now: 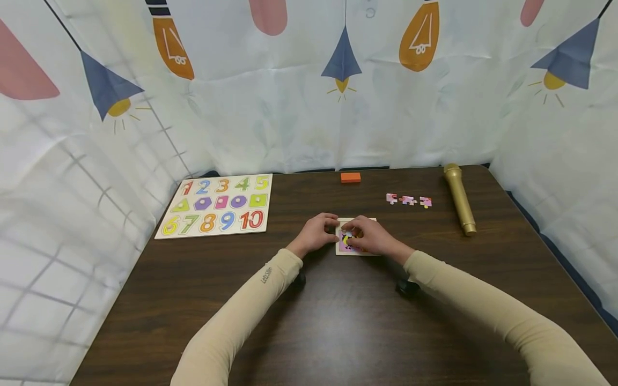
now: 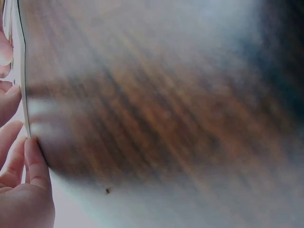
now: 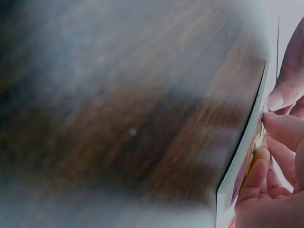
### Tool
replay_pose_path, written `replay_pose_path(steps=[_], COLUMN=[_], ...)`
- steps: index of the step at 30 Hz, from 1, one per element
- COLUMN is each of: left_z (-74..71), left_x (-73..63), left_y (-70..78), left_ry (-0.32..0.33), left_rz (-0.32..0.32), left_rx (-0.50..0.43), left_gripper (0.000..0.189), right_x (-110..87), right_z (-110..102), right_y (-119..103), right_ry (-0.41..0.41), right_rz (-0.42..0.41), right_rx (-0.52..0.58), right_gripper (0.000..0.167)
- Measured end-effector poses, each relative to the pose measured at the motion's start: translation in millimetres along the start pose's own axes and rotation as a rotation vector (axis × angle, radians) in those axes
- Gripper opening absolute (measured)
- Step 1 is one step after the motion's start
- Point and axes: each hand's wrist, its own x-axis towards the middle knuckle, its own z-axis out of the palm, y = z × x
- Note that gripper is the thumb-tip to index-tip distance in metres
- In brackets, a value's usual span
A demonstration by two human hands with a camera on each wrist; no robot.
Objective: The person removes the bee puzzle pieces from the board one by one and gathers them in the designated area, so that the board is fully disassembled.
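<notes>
A small jigsaw board (image 1: 342, 250) with a pale frame and a pink, yellow and black picture lies on the table in the head view. My left hand (image 1: 316, 235) holds the board's left edge, thumb and fingers bent round it. In the left wrist view the thumb (image 2: 37, 164) presses against that edge. Over the board, my right hand (image 1: 372, 236) pinches a jigsaw piece (image 1: 346, 239) at the picture, thumb and fingertips close together. Its fingers (image 3: 254, 178) touch the picture surface in the right wrist view. Much of the board is hidden under the right hand.
Three loose jigsaw pieces (image 1: 407, 200) lie in a row at the back right, beside a gold microphone-shaped object (image 1: 461, 201). An orange block (image 1: 350, 177) sits at the table's back edge. A number-and-shape board (image 1: 217, 214) occupies the back left. Patterned curtains surround the table.
</notes>
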Motion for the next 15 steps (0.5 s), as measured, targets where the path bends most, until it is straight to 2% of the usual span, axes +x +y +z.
replay_pose_path(steps=[15], left_z=[0.2], left_x=[1.7], left_y=[-1.4], left_ry=[-0.004], left_rz=[0.016], left_rx=[-0.001], left_gripper=[0.046], right_x=[2.5], right_z=[3.5], right_y=[1.4], right_ry=[0.008], right_rz=[0.006], right_rx=[-0.018], right_gripper=[0.032])
